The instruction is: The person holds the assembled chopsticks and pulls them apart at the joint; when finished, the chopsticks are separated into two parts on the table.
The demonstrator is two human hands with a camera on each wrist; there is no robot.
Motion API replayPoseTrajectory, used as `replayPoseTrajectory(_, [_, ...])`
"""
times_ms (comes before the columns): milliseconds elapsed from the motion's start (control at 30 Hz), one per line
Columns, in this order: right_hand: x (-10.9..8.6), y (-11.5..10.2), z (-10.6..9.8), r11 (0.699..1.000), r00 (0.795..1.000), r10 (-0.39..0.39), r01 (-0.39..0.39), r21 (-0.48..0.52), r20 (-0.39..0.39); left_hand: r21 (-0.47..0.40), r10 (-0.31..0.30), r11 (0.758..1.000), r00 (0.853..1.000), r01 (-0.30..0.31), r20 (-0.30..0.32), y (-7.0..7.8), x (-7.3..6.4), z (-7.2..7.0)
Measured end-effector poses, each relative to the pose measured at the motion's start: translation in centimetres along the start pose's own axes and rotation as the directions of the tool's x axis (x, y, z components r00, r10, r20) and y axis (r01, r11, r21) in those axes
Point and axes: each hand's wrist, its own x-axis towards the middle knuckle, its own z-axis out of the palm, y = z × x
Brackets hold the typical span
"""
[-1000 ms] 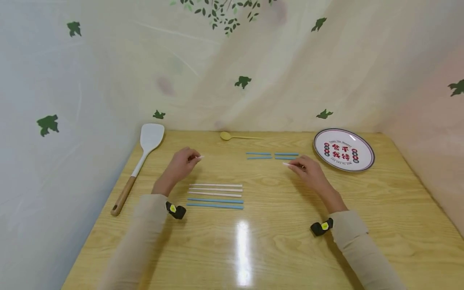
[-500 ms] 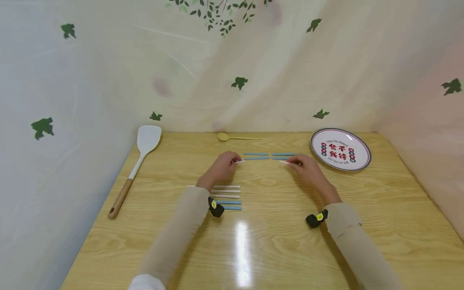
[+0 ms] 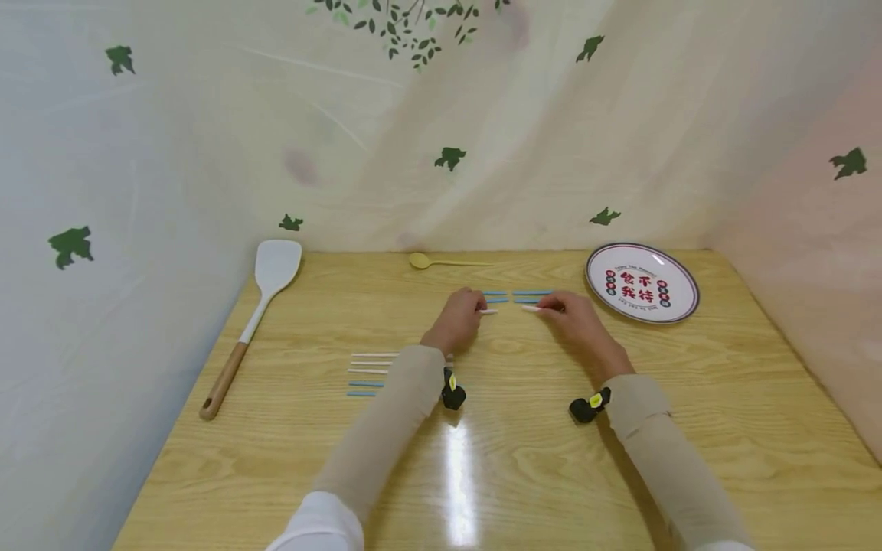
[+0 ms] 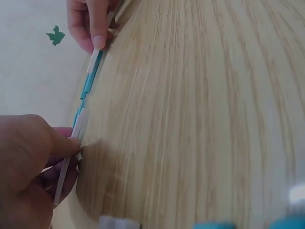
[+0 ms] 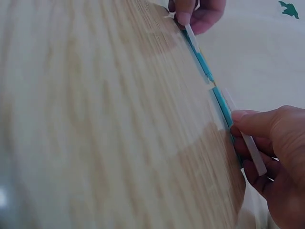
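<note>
At the back middle of the table, my left hand [image 3: 457, 317] pinches a short white stick [image 4: 63, 177] between thumb and fingers. My right hand [image 3: 579, 323] pinches another short white stick [image 5: 254, 155], its tip pointing at the left one across a small gap. Just behind both hands lie short blue sticks, a left pair [image 3: 494, 301] and a right pair [image 3: 530, 292], partly covered by the fingers. Nearer me, under the left forearm, are several longer white sticks [image 3: 372, 354] and blue sticks [image 3: 365, 383], largely hidden by the sleeve.
A white spatula [image 3: 279, 264] with a wooden handle lies along the table's left side. At the back edge is a yellow spoon [image 3: 420, 261]. A printed plate [image 3: 642, 312] sits at the back right, beyond my right hand. A patterned cloth [image 3: 386, 168] surrounds the back and sides.
My left hand has travelled right with its white stick, from beside the spatula to the blue sticks. My right hand has shifted only slightly and still pinches its stick.
</note>
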Motion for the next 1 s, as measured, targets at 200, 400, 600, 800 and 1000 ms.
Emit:
replayPoseTrajectory(200, [0.6, -0.1, 0.5, 0.996, 0.997, -0.072, 0.071, -0.054, -0.017, 0.022, -0.089, 0.996, 0.996, 0.088, 0.016, 1.0, 0.1, 0.1])
replayPoseTrajectory(400, [1.0, -0.1, 0.7, 0.991, 0.993, -0.111, 0.108, -0.083, -0.029, 0.068, -0.081, 0.994, 0.997, 0.082, -0.018, 1.1, 0.0, -0.1])
replayPoseTrajectory(600, [0.9, -0.3, 0.9, 0.991, 0.993, -0.113, 0.110, -0.080, -0.032, 0.100, -0.087, 0.991, 0.996, 0.089, -0.016, 1.2, 0.2, -0.2])
replayPoseTrajectory(800, [0.8, -0.1, 0.9, 0.991, 0.992, -0.115, 0.111, -0.078, -0.042, 0.125, -0.073, 0.990, 0.997, 0.072, 0.002, 1.6, 0.5, 0.0])
replayPoseTrajectory(1000, [0.9, -0.1, 0.9, 0.988, 0.991, -0.125, 0.121, -0.100, -0.040, 0.135, -0.051, 0.989, 0.999, 0.053, -0.018, 1.7, 0.8, 0.4])
